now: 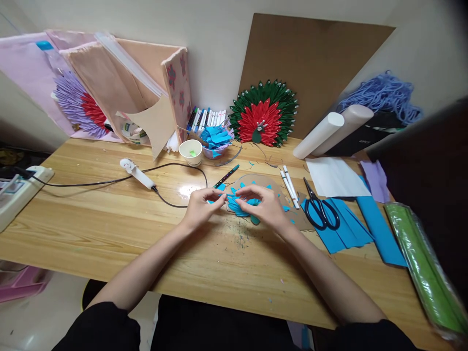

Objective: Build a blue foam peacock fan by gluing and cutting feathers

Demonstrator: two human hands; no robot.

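A small strip of blue crepe paper [231,195] is stretched between my two hands. My left hand [203,207] pinches its left end between thumb and fingers. At the right end, my right hand [263,204] pinches it the same way. Just beneath and behind the fingers lies a cardboard piece [280,184] with blue paper petals [239,209] on it, partly hidden by my right hand. Left of it a dark dotted marker [226,176] rests on the table. Black-handled scissors [320,209] lie to the right, on blue crepe paper pieces [347,226].
A glue gun [137,173] with its cord lies left on the wooden table [109,234]. Behind stand a paper cup [190,152], a bowl of blue scraps [216,139] and a red-green paper peacock [263,117]. White markers [290,187] and a green wrapped roll [424,263] are right.
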